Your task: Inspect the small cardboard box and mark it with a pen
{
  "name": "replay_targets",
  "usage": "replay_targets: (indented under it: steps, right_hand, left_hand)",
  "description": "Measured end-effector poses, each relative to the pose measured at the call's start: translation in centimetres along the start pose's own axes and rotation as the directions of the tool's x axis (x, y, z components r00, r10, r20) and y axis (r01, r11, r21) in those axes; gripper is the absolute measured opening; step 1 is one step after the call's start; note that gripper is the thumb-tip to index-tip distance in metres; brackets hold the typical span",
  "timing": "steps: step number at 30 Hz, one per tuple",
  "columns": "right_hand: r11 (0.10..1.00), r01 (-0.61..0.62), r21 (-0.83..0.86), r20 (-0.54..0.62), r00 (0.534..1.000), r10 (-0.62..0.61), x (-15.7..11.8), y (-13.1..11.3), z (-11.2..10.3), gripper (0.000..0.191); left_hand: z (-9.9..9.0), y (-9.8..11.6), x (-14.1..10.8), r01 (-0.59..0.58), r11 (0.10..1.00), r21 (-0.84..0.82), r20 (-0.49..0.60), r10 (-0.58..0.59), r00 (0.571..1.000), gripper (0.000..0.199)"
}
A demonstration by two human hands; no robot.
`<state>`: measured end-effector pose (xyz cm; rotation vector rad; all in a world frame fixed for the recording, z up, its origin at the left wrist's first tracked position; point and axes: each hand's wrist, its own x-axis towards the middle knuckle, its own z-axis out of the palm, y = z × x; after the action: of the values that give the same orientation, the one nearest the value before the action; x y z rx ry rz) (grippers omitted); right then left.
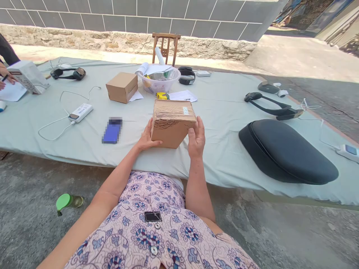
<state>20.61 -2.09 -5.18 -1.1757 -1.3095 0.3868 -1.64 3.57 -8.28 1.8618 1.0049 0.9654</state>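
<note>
A brown cardboard box point(171, 129) with dark scribbled lines and a small white printed patch on its top stands at the table's near edge. My left hand point(147, 137) presses on its left side, thumb across the near face. On the right side my right hand point(196, 139) holds the same box, thumb bent at its near corner. Beyond the box lie a yellow tape measure point(162, 96) and a white paper point(183, 95). A second cardboard box point(122, 86) sits further back on the left.
Around the cloth-covered table point(221, 108) are a basket point(159, 85), a blue phone point(112, 130), a white power bank point(81, 113), a black cushion point(288, 151) and black headsets point(269, 106). A person's hand point(8, 76) holds a pen at far left. A green-lidded bottle point(68, 201) is below.
</note>
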Motion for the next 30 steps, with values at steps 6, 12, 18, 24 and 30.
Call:
replay_targets:
  steps: [6,12,18,24,30]
  right_hand:
    - [0.773,-0.365,-0.519,-0.168,0.93,0.327,-1.1,3.7,-2.3,0.042]
    - [0.584,-0.463,-0.667,-0.174,0.859,0.482,-1.9,4.0,-2.4,0.04]
    - [0.716,-0.477,-0.51,-0.206,0.876,0.436,-1.4,3.9,-2.9,0.044]
    - [0.993,-0.114,0.035,-0.313,0.942,0.119,-0.9,0.4,-3.1,0.069]
    - [0.969,0.245,-0.041,-0.501,0.834,-0.232,-2.7,-5.1,-1.2,0.023]
  left_hand:
    - [0.7,-1.2,-0.3,-0.017,0.999,0.047,-0.038,0.018,0.999,0.129]
    - [1.0,-2.2,0.2,-0.11,0.989,0.096,-0.054,0.115,0.992,0.134]
    - [1.0,-2.9,0.3,-0.117,0.989,0.095,-0.036,0.121,0.992,0.129]
    - [1.4,-3.1,0.1,-0.093,0.985,0.145,-0.067,0.104,0.992,0.117]
    - [1.5,-2.8,0.0,-0.08,0.977,0.199,-0.067,0.095,0.993,0.115]
